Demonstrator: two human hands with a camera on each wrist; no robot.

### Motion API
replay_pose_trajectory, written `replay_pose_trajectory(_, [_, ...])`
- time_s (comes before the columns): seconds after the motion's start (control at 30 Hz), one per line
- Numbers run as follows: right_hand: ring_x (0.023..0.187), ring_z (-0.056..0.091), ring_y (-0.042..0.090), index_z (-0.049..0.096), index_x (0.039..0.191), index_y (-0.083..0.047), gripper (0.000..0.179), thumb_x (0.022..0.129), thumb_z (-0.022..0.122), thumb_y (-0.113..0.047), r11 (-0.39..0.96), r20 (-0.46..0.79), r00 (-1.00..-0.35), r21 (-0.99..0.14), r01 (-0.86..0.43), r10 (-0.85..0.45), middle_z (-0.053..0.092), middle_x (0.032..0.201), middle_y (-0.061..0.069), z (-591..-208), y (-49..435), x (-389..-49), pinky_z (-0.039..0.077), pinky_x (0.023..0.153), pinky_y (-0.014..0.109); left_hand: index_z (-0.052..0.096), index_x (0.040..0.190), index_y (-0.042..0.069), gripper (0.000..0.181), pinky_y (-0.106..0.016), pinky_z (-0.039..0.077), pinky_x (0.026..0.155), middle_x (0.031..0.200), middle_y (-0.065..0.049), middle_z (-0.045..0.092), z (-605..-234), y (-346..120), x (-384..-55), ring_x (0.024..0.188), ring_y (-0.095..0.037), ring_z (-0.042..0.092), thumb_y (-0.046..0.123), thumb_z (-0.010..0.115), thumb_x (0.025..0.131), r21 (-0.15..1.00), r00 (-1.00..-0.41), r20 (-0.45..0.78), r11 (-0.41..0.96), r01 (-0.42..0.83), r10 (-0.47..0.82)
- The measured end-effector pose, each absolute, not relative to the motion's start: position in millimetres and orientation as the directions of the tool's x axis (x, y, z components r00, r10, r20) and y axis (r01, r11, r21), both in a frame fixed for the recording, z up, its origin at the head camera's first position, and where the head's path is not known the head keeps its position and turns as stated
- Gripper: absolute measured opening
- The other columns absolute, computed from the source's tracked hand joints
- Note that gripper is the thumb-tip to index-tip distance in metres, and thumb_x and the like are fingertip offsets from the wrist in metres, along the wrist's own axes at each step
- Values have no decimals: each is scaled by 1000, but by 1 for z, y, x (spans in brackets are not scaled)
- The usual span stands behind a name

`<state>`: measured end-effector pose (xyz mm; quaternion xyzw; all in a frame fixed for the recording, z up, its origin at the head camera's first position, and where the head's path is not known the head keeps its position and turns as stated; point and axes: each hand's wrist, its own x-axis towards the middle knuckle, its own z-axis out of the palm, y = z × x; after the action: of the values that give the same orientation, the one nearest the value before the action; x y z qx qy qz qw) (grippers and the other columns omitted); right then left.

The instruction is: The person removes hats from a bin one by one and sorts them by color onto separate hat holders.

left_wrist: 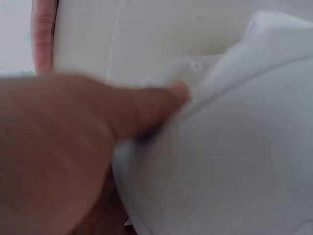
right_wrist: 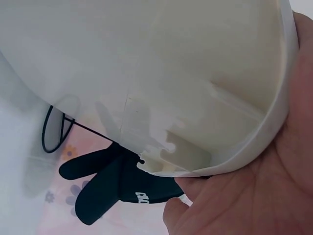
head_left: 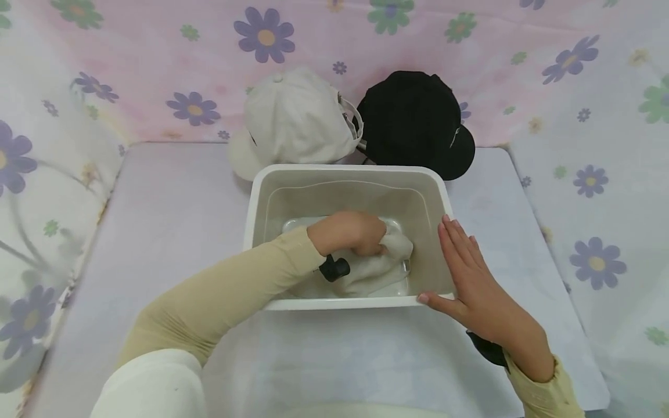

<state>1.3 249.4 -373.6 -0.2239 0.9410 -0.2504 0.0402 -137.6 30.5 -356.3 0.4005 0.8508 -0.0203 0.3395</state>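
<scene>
A white plastic bin [head_left: 313, 303] stands on the table, with a cream cap [head_left: 373, 270] lying inside it. My left hand [head_left: 358, 232] reaches down into the bin and grips the cap's right part. In the left wrist view the thumb presses on the pale fabric of the cap [left_wrist: 239, 142], near a stitched seam; the other fingers are mostly hidden. At the bin's right side, my right hand [head_left: 478, 290] rests against the rim with straight fingers, its thumb at the front right corner. The right wrist view shows the palm along the outer edge of the bin [right_wrist: 281, 122].
Behind the bin sit a beige cap [head_left: 298, 122] on the left and a black cap [head_left: 413, 122] on the right, side by side. The table [head_left: 172, 203] has a pale cover. Flower-patterned cloth [head_left: 219, 58] hangs around its back and sides.
</scene>
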Motion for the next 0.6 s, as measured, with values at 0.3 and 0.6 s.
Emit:
replay_pose_trajectory(0.3, [158,-8,30,0,163,-5,111,91,75,-43,773,37,-892,-483,-410,-450,-4,172,13,-375,248,0,-12,126,37,68,111,7,18,-31,50,66,112,-9,67,-347,21,-134,90,-20,58,18,56,104,205,-595,-483,744,636,642])
replay_pose_trajectory(0.6, [158,-8,28,-1,163,-6,110,92,75,-42,778,39,-894,-478,-409,-446,-3,172,13,-376,249,3,-11,126,33,65,117,1,31,-32,48,81,99,-8,61,-325,9,-140,85,-19,54,28,52,108,295,-475,-520,672,679,709])
